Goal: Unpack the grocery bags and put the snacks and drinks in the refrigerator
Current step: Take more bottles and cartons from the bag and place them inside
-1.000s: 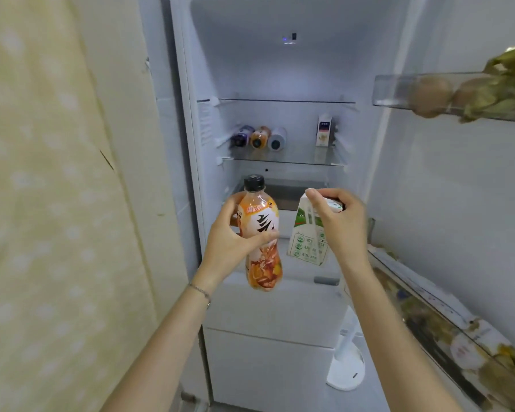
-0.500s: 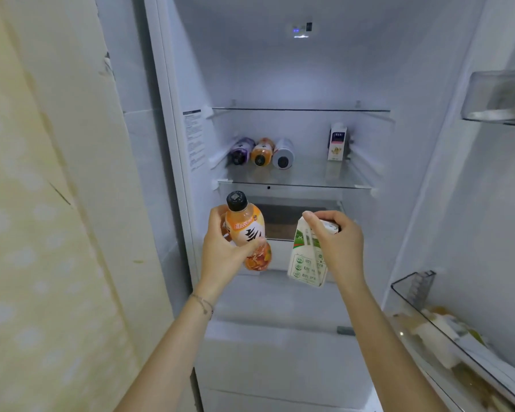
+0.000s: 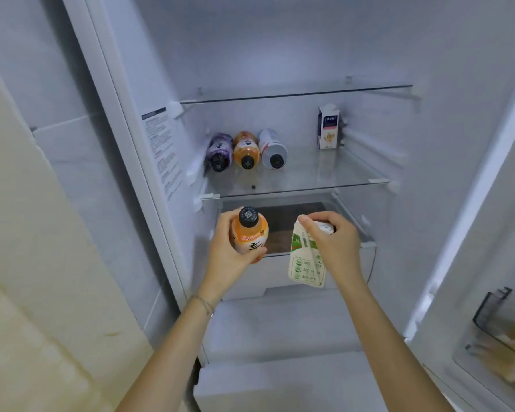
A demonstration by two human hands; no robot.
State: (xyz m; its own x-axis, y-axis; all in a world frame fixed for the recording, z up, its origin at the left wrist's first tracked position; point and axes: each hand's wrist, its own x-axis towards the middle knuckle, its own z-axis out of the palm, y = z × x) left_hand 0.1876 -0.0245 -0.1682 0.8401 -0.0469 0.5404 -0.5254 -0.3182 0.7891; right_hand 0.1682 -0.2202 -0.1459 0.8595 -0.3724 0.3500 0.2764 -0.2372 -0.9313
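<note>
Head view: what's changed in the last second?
Both hands have moved closer to the fridge, the left hand still gripping the orange bottle, the right hand the green carton. Nothing was let go. The three lying bottles and the small upright carton on the glass shelf stayed put.

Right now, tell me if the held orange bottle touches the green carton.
Apart. Head view: the drawer shows through a gap between the orange bottle in the left hand and the green carton in the right hand.
</note>
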